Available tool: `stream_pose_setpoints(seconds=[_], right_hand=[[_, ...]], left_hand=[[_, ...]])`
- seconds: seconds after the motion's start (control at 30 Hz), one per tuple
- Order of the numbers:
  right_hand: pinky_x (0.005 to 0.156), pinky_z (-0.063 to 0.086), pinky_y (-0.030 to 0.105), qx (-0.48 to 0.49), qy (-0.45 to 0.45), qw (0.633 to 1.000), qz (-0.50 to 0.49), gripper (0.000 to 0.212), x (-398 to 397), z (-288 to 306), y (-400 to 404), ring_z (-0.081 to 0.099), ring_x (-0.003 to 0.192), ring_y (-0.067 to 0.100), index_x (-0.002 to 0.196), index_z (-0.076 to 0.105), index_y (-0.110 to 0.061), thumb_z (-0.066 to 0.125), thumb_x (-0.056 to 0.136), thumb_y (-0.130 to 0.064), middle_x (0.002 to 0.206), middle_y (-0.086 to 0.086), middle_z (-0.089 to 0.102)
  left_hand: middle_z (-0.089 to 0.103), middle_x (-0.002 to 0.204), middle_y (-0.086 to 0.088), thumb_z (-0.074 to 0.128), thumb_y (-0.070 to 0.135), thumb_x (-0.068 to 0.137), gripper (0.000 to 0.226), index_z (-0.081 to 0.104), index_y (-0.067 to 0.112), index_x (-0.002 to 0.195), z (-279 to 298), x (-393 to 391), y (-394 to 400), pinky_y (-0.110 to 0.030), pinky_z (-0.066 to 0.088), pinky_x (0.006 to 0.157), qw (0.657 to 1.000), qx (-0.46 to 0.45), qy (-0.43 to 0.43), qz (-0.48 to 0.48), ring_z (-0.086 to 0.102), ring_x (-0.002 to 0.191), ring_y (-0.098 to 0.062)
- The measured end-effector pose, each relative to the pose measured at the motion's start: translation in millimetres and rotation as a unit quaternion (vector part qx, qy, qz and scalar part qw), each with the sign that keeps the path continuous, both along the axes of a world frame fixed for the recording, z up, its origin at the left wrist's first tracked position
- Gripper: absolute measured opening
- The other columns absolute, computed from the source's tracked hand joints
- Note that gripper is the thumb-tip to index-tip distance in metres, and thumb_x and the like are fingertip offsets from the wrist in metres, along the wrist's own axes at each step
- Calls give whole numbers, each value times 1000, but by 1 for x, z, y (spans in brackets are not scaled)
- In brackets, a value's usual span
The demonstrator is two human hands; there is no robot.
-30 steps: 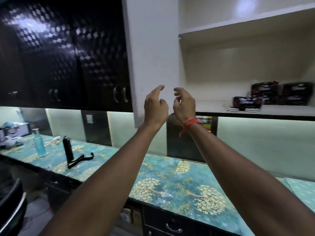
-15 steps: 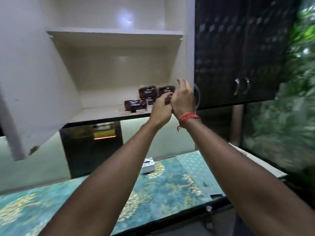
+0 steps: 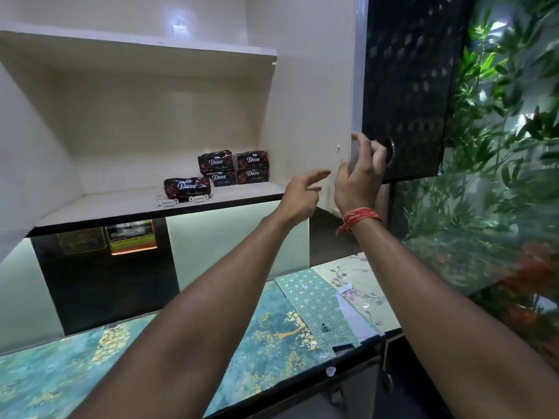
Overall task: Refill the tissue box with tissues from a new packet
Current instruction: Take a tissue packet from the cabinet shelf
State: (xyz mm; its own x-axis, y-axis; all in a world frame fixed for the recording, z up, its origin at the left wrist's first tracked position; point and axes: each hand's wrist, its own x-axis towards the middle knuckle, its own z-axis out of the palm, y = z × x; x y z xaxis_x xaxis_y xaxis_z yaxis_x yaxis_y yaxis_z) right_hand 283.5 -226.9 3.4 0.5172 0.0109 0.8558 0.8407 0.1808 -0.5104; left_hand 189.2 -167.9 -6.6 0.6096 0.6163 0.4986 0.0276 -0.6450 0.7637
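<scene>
Holding: my right hand (image 3: pixel 358 176) curls its grip on the cabinet door (image 3: pixel 405 86) edge.
Free grip: my left hand (image 3: pixel 301 195) is empty, fingers spread.
Packets (image 3: pixel 217 172): on the shelf (image 3: pixel 90 205), up and left of both grips, long axes across me.
Nearer: left hand, I judge.

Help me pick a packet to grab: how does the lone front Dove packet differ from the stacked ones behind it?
The front packet lies alone near the shelf edge, angled; the stacked packets sit farther back, squarely piled two high. The front packet has nothing on top of it; the lower stacked ones do. All share dark wrappers with white Dove lettering.
</scene>
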Motion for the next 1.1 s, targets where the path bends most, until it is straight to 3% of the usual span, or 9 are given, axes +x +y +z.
stream_pose_setpoints(seconds=[0.1,0.2,0.43,0.57,0.7,0.77,0.83,0.93,1.1], right_hand=[[87,54,28,-11,28,999,16,55,22,1,-5,61,106,23,133,52,-19,47,86,8,129,11,50],[86,44,16,-26,40,999,10,58,47,1,-9,60,113,23,136,51,-19,45,87,12,132,12,52],[78,41,13,-79,47,996,5,69,94,-5,-10,56,103,14,145,41,-24,36,88,14,139,9,48],[75,43,15,-112,46,993,2,71,103,-8,-10,46,91,8,150,32,-24,35,88,12,146,8,41],[103,46,40,-91,-14,992,-85,63,96,-9,-1,44,127,28,142,42,-14,39,83,6,145,17,39],[106,42,42,-58,-88,986,-129,58,82,-6,6,43,129,33,133,52,-11,42,79,6,140,17,46],[106,41,33,-49,-141,983,-103,53,62,-1,17,49,120,30,125,58,-10,45,78,9,130,14,55],[103,38,17,-73,-100,992,25,46,39,6,40,57,110,25,120,61,-11,49,80,7,120,10,61],[89,54,35,-98,3,984,152,33,17,4,91,62,98,18,115,63,-11,55,85,-2,114,8,65]], left_hand=[[43,155,-8,34,-21,81,74,46,14,145,-7,28,2,-36,43,109,999,34,36,1,44,139,-29],[36,159,-7,37,-19,82,76,42,18,148,-12,50,-1,-40,42,110,996,65,55,0,41,141,-31],[25,163,-8,37,-20,80,78,37,13,151,-14,88,2,-44,34,118,992,89,84,-14,29,149,-28],[31,161,-10,36,-17,77,78,37,10,150,-10,97,7,-42,32,118,991,99,91,-10,32,147,-28],[39,157,-8,38,-15,79,76,39,14,149,-10,97,16,-39,40,113,994,83,61,-23,41,141,-29],[48,150,-8,41,-12,80,70,45,13,146,-11,95,21,-37,43,110,996,76,23,-44,47,137,-26],[63,133,-9,48,-4,90,47,56,10,134,-10,90,22,-36,51,101,997,63,-14,-51,59,122,-23],[67,98,-6,45,0,97,20,60,12,104,-9,73,30,-32,56,78,997,39,-47,-43,63,93,-17],[63,128,-16,39,-21,83,60,54,4,135,-3,23,81,-38,52,101,996,-16,-72,43,59,121,-26]])
